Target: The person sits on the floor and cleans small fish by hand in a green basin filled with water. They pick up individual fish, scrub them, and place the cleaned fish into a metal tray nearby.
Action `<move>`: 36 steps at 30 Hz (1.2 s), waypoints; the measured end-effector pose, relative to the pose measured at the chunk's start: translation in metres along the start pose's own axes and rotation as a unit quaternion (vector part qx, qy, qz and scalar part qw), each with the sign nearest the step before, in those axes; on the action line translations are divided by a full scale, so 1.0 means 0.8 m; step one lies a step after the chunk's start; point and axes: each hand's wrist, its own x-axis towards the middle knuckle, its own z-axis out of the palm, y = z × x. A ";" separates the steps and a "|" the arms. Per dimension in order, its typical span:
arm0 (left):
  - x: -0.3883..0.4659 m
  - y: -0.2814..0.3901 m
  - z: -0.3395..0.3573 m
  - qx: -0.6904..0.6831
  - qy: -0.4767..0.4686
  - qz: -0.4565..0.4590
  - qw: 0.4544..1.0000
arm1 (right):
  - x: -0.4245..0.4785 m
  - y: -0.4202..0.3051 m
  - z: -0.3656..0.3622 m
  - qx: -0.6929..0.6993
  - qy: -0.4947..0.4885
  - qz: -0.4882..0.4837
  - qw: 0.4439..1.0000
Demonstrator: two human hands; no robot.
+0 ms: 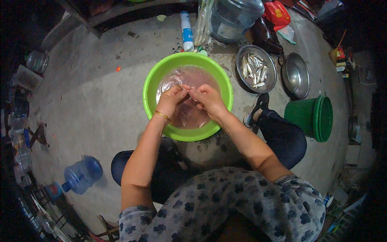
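Over a lime-green plastic basin of cloudy pinkish water, my two hands meet at the fingertips. My left hand, with a gold-coloured bangle at the wrist, pinches one side of a small thing that appears to be a small fish. My right hand pinches it from the other side; the fingers hide most of it. Pale shapes show dimly under the water near the basin's lower right. A metal bowl with several small silvery fish stands to the right, beyond my hands.
Beside the fish bowl a second metal bowl tilts. A green bucket lies on its side by my right knee. Behind the basin are a rolled plastic package and a large clear container. A blue water jug lies at lower left.
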 end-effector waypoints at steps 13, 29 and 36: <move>0.026 -0.038 -0.054 0.369 0.171 0.071 0.911 | 0.075 0.066 -0.052 -0.466 0.043 -0.244 0.850; 0.001 0.001 -0.018 0.057 0.101 -0.115 0.987 | 0.019 0.009 0.009 -0.472 -0.087 -0.276 0.833; -0.001 -0.004 -0.013 0.104 0.046 -0.085 0.990 | 0.012 0.018 -0.004 -0.457 -0.115 -0.255 0.844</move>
